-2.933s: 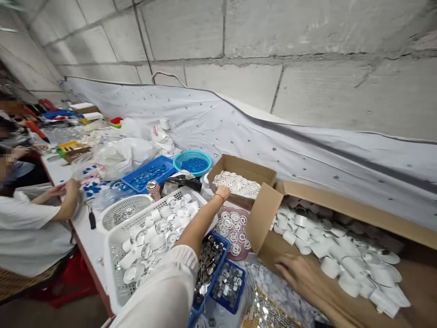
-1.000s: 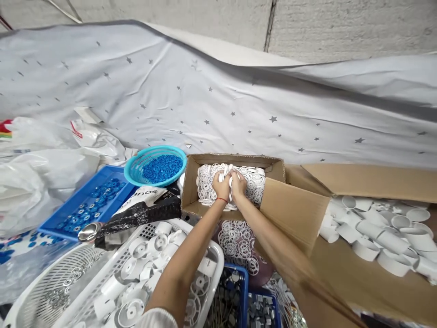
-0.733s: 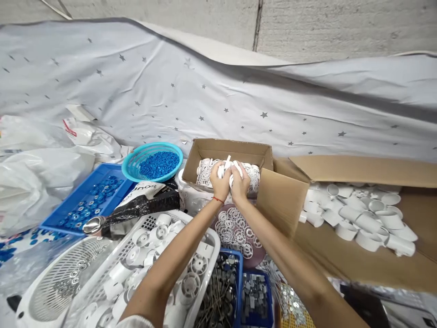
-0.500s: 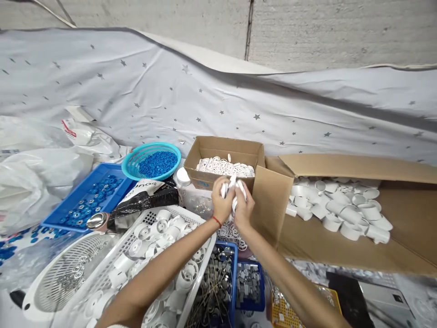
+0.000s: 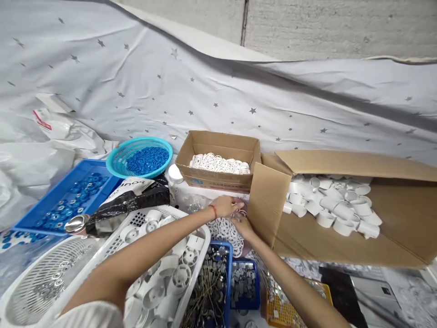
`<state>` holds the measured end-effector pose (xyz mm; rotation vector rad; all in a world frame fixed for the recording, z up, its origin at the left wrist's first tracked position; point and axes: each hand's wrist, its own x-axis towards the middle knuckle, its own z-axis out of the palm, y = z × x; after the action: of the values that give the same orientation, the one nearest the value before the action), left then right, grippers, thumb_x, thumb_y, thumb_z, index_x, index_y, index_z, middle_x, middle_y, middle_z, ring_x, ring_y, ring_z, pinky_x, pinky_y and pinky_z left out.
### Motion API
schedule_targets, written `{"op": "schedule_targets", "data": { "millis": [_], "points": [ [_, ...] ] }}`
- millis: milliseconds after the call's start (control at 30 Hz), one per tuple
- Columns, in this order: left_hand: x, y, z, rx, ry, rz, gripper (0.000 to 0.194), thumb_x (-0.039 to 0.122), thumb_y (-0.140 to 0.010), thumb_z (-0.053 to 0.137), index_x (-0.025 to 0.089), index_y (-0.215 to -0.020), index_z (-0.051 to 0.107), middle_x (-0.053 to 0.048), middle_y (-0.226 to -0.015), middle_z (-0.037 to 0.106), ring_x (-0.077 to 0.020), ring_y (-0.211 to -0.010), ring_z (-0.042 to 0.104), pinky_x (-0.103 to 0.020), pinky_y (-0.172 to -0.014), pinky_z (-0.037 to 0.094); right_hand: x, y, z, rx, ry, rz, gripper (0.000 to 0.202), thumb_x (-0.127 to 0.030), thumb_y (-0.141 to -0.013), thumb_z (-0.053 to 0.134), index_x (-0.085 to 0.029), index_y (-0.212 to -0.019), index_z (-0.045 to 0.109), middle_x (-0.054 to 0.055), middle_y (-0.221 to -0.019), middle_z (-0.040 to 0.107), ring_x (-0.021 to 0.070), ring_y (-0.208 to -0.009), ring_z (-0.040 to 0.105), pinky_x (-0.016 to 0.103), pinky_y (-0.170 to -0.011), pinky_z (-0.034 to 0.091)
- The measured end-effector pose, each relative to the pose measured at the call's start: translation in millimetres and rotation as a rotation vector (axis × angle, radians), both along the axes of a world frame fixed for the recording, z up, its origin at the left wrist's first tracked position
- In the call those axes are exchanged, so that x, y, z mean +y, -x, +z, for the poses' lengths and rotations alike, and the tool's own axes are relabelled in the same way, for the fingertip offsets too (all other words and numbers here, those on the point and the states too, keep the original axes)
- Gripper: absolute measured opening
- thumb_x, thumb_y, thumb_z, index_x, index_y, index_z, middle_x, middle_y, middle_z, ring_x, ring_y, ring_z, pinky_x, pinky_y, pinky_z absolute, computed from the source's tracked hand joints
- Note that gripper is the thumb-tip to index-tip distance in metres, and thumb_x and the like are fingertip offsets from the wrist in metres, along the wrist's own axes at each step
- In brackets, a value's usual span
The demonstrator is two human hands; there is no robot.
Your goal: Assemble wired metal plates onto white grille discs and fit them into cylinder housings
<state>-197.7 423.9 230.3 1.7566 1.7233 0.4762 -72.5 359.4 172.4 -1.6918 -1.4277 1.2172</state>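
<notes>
My left hand (image 5: 226, 207) reaches over the heap of flat white spoked plastic rings (image 5: 226, 231), its fingers stretched towards the right and loosely apart. Just below it, my right hand (image 5: 243, 227) is at the right side of the same heap, fingers bent forward and parted. A ring shows near the fingertips, though I cannot tell whether either hand touches it. The heap lies in a purplish shallow container, mostly hidden. Behind the hands stands an open cardboard box (image 5: 218, 179) holding more white rings (image 5: 220, 163).
To the right, a large carton (image 5: 406, 223) lies open with white pipe-like pieces (image 5: 336, 205). A white basket (image 5: 205, 246) of white fittings is under my left forearm. Blue bins (image 5: 245, 283), a yellow basket (image 5: 283, 303) and a turquoise basket (image 5: 116, 159) stand around.
Both hands have moved down from the front of the small box to the ring heap. The bunch of white rings they held is no longer in them. The view has shifted slightly.
</notes>
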Motion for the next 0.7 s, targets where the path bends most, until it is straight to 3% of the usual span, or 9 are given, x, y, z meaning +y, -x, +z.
{"op": "schedule_targets", "data": {
  "millis": [100,167,233,300,400,500,600,700],
  "points": [
    [43.7,36.4,25.1,0.08,-0.05,0.004,0.038,0.052,-0.091,0.051,0.018,-0.091,0.069,-0.008,-0.097,0.069,-0.024,-0.104,0.062,-0.04,-0.094,0.046,15.6,2.1,50.4,-0.067,-0.095,0.137,0.02,-0.043,-0.079,0.069,-0.025,-0.07,0.071,0.005,-0.078,0.072,0.024,-0.075,0.067,0.044,-0.08,0.055],
    [75.8,56.8,32.1,0.124,-0.026,0.039,0.034,0.044,-0.094,0.051,0.016,-0.109,0.064,-0.009,-0.116,0.064,-0.0236,-0.112,0.058,-0.046,-0.099,0.044,53.9,13.1,84.9,-0.122,-0.186,0.121,0.022,-0.043,-0.084,0.059,-0.026,-0.078,0.072,0.004,-0.086,0.073,0.0271,-0.089,0.067,0.047,-0.093,0.048],
    [94.5,70.3,27.4,0.149,0.067,0.03,0.031,0.038,-0.092,0.056,0.015,-0.111,0.062,-0.009,-0.119,0.062,-0.023,-0.11,0.059,-0.047,-0.097,0.046,108.7,30.6,109.4,-0.18,-0.226,0.061,0.022,-0.038,-0.089,0.054,-0.025,-0.096,0.071,0.004,-0.106,0.07,0.0278,-0.111,0.06,0.048,-0.104,0.041],
    [91.9,77.4,14.0,0.15,0.178,-0.002,0.028,0.036,-0.091,0.06,0.015,-0.109,0.063,-0.008,-0.115,0.063,-0.0218,-0.105,0.061,-0.044,-0.093,0.05,162.9,49.2,118.4,-0.228,-0.186,0.008,0.023,-0.03,-0.088,0.058,-0.021,-0.108,0.066,0.006,-0.118,0.066,0.0257,-0.119,0.056,0.046,-0.106,0.038],
    [61.6,84.3,-10.1,0.134,0.291,-0.014,0.026,0.035,-0.092,0.058,0.015,-0.108,0.063,-0.007,-0.111,0.064,-0.019,-0.098,0.063,-0.04,-0.087,0.054,208.2,67.9,105.3,-0.272,-0.032,-0.117,0.034,-0.035,-0.091,0.058,-0.015,-0.118,0.059,0.009,-0.125,0.059,0.0228,-0.114,0.057,0.046,-0.101,0.045],
    [40.4,97.3,-28.4,0.156,0.327,0.088,0.027,0.037,-0.092,0.057,0.015,-0.107,0.063,-0.006,-0.109,0.065,-0.0185,-0.094,0.064,-0.037,-0.083,0.055,202.2,73.6,72.7,-0.284,0.132,-0.298,0.041,-0.038,-0.099,0.044,-0.012,-0.13,0.051,0.013,-0.134,0.05,0.0212,-0.114,0.056,0.047,-0.098,0.047],
    [50.9,114.2,-40.8,0.227,0.278,0.313,0.034,0.039,-0.092,0.057,0.015,-0.115,0.06,-0.008,-0.117,0.062,-0.022,-0.102,0.062,-0.042,-0.088,0.053,176.6,75.1,34.9,-0.281,0.269,-0.415,0.045,-0.04,-0.096,0.05,-0.017,-0.134,0.047,0.013,-0.139,0.047,0.0258,-0.12,0.053,0.052,-0.1,0.045],
    [75.2,124.7,-55.2,0.245,0.223,0.534,0.043,0.04,-0.092,0.056,0.016,-0.127,0.053,-0.012,-0.13,0.055,-0.0253,-0.115,0.056,-0.05,-0.096,0.048,163.9,74.4,6.0,-0.281,0.331,-0.41,0.06,-0.051,-0.092,0.052,-0.023,-0.143,0.038,0.013,-0.149,0.037,0.0335,-0.133,0.041,0.061,-0.106,0.037]
  ]
}}
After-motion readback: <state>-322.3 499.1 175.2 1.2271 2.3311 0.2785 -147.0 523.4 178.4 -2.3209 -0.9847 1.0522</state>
